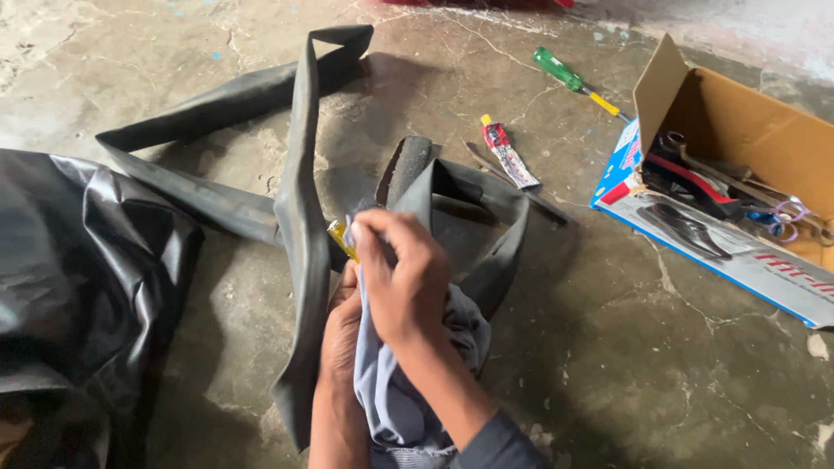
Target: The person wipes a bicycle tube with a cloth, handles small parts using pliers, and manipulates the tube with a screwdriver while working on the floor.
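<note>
right hand [404,278] fingers pinched on cloth [408,391] over tube [300,217] | left hand [339,339] beneath, gripping tube | tube runs top-to-bottom, frame centre

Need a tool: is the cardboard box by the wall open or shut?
Open: the cardboard box has its flap raised, and scissors and other tools show inside.

Open cardboard box [738,130] w/ blue, white & red printed flap lay on floor [608,347] at right; small red-white tube [506,154] lay nearby.
</note>
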